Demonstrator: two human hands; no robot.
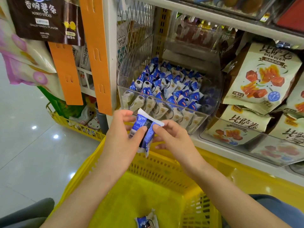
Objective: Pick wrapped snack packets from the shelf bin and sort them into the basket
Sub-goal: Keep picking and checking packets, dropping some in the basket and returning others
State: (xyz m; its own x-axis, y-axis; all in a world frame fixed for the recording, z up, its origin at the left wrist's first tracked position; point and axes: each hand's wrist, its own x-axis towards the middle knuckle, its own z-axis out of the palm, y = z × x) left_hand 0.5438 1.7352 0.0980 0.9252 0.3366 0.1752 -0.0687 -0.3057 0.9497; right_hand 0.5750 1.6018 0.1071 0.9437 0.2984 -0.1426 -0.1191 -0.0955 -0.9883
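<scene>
Fingers (140, 131) of both hands pinch one blue wrapped packet (144, 122), thumbs pressed on its face. The left hand (121, 139) and right hand (174, 139) meet above the yellow basket (164, 170), just in front of the clear shelf bin (213, 99). Another packet (146, 219) lies in the basket.

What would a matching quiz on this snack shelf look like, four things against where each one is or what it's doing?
Things:
1 held packet
2 basket
3 clear bin
4 orange strip

Places:
A hanging left of the bin
B holding many packets
C pinched between left hand and right hand
D below both hands

Pairs: 1-C, 2-D, 3-B, 4-A
</scene>
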